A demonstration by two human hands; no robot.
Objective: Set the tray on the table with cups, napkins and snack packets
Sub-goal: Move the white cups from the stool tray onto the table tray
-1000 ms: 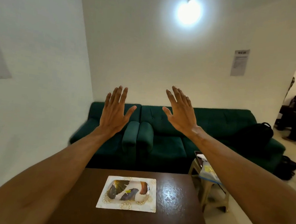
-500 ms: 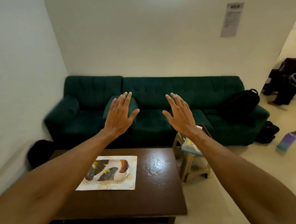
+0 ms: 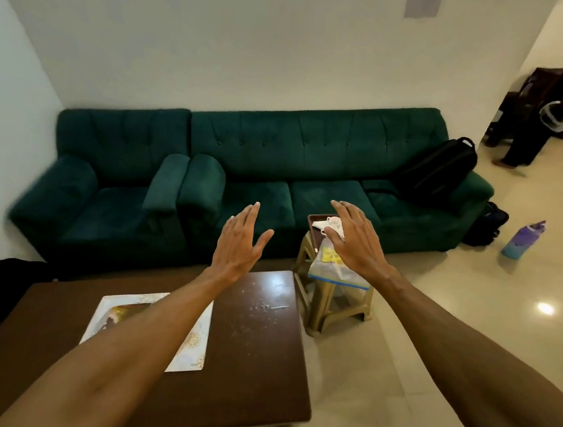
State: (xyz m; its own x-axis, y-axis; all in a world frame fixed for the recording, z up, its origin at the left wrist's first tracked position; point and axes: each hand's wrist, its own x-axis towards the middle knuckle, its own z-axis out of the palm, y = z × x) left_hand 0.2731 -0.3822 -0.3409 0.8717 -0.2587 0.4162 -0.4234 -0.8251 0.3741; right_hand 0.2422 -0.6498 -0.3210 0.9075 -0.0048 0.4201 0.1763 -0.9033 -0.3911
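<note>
A brown tray [image 3: 312, 220] rests on a small tan stool [image 3: 324, 303] to the right of the dark wooden table [image 3: 254, 341]. On the tray I see a white cup [image 3: 333, 221] and a clear zip bag with a yellow packet [image 3: 328, 262]. My right hand [image 3: 356, 243] hovers above that tray, empty, fingers spread. My left hand [image 3: 239, 247] is raised over the table's far edge, also empty with fingers apart. A white patterned placemat [image 3: 192, 339] lies on the table, partly hidden by my left forearm.
A dark green sofa [image 3: 259, 176] lines the wall behind the table, with a black backpack [image 3: 439, 170] on its right end. A purple bottle [image 3: 522, 238] stands on the tiled floor. A person [image 3: 555, 102] stands at the far right. A black bag [image 3: 8, 283] lies at left.
The view has tilted down and to the right. Both hands have dropped lower, and my right hand has moved over the tray on the stool.
</note>
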